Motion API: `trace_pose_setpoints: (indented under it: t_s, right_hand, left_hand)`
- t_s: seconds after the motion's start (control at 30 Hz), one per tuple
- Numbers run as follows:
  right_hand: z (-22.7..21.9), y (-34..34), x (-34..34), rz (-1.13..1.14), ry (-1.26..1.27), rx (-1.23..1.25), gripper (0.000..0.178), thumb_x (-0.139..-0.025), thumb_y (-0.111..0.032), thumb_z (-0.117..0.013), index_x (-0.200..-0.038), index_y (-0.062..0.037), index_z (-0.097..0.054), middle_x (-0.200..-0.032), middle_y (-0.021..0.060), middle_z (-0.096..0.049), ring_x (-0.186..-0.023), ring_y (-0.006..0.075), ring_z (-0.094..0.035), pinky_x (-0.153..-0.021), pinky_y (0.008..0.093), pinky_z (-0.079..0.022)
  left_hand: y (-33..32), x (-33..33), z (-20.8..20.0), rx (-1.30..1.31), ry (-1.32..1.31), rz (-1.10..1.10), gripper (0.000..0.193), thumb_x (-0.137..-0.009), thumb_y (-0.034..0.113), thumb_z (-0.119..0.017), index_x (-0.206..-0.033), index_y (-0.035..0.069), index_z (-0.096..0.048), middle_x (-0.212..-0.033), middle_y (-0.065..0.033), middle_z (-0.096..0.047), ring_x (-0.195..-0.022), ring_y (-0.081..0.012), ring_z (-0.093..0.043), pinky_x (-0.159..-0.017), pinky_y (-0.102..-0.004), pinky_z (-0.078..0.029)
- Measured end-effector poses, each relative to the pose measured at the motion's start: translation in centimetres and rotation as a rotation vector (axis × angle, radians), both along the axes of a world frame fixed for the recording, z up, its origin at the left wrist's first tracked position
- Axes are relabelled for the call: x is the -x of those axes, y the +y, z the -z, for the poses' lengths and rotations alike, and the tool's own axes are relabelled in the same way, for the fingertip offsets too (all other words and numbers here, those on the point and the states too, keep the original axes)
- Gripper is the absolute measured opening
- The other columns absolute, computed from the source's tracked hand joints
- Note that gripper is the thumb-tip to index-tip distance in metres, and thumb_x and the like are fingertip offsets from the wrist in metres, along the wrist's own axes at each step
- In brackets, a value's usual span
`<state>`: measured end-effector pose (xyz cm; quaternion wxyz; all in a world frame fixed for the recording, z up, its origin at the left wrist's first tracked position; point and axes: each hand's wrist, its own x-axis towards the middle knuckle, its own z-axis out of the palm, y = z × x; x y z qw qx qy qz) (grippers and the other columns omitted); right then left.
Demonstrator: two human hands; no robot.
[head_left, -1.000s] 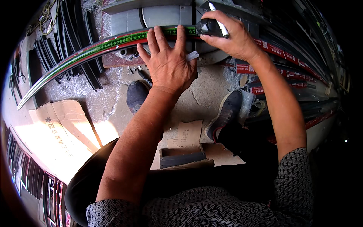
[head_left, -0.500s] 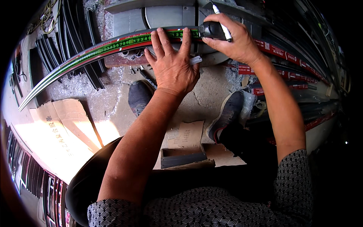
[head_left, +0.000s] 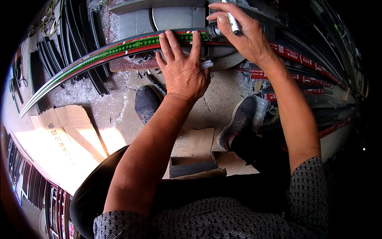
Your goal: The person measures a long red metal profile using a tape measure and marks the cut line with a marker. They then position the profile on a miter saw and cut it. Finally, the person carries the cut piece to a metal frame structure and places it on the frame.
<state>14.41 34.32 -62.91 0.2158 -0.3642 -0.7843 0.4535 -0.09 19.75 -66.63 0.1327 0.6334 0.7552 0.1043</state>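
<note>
My left hand (head_left: 181,69) lies with spread fingers across a green tape measure blade (head_left: 149,42), pressing it on a long curved strip with red edges (head_left: 137,48). A clear cap-like piece (head_left: 206,64) pokes out beside that hand; its thumb is hidden. In my right hand (head_left: 248,38) is a white marker (head_left: 231,20), black end pointing down. Its forefinger stretches left, over the dark tape measure case (head_left: 213,31) at the blade's right end. Whether the right hand touches the case is hard to see.
A grey metal machine bed (head_left: 179,18) lies under the strip. Dark profile strips (head_left: 75,36) are piled at the left, and red-labelled ones (head_left: 294,57) at the right. Flattened cardboard (head_left: 67,131), a small open box (head_left: 193,167) and my shoes (head_left: 147,101) are on the floor.
My right hand has loosened its grip round the tape measure case and risen a little, keeping the marker. The case sits slightly further left. My left hand has hardly moved.
</note>
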Motion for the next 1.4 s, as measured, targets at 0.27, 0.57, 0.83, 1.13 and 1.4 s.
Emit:
trace_pose_setpoints:
  t_s: [0.27,0.57,0.83,1.13,1.4]
  right_hand:
    - [-0.5,0.9,2.8,0.029,0.134,0.129,0.041,-0.108,-0.041,-0.053,-0.116,-0.0026,-0.066,-0.094,0.0062,-0.071,-0.086,0.0099,-0.061,-0.077,0.0293,-0.051]
    - [0.4,1.3,3.4,0.031,0.123,0.107,0.02,-0.102,-0.023,-0.06,-0.094,-0.0048,-0.064,-0.077,0.0022,-0.062,-0.068,0.0098,-0.054,-0.062,0.0298,-0.047]
    - [1.0,1.4,3.6,0.015,0.135,-0.033,0.018,-0.096,-0.017,-0.067,-0.087,-0.0016,-0.065,-0.074,0.0065,-0.063,-0.069,0.0144,-0.057,-0.065,0.0339,-0.048]
    - [0.8,1.3,3.6,-0.015,0.079,-0.057,0.019,-0.095,-0.018,-0.067,-0.09,0.0005,-0.066,-0.078,0.0113,-0.069,-0.073,0.0173,-0.064,-0.068,0.0352,-0.052]
    - [0.6,1.1,3.5,-0.001,0.037,0.042,0.019,-0.095,-0.017,-0.068,-0.091,0.0009,-0.067,-0.077,0.0107,-0.069,-0.073,0.0159,-0.065,-0.068,0.0335,-0.053]
  left_hand:
    - [0.0,-0.1,0.3,-0.011,-0.002,0.004,0.088,-0.08,0.038,-0.066,-0.161,0.026,-0.032,-0.159,-0.0407,-0.014,-0.148,-0.0599,-0.013,-0.115,-0.0667,-0.023]
    - [-0.1,0.1,0.5,-0.023,-0.011,0.021,0.09,-0.078,0.034,-0.068,-0.161,0.024,-0.032,-0.158,-0.0414,-0.013,-0.147,-0.0612,-0.012,-0.114,-0.0671,-0.026]
    - [-0.1,0.1,0.7,-0.035,-0.013,0.025,0.09,-0.079,0.035,-0.067,-0.161,0.023,-0.032,-0.157,-0.0419,-0.014,-0.147,-0.0618,-0.012,-0.115,-0.0663,-0.025]
    - [-0.1,0.1,0.9,-0.038,-0.008,0.026,0.09,-0.079,0.036,-0.067,-0.161,0.023,-0.032,-0.157,-0.0428,-0.013,-0.146,-0.0629,-0.012,-0.117,-0.0654,-0.023]
    - [-0.1,0.1,0.8,-0.03,-0.016,0.03,0.092,-0.079,0.035,-0.068,-0.162,0.023,-0.03,-0.157,-0.0431,-0.013,-0.146,-0.0632,-0.011,-0.118,-0.0654,-0.023]
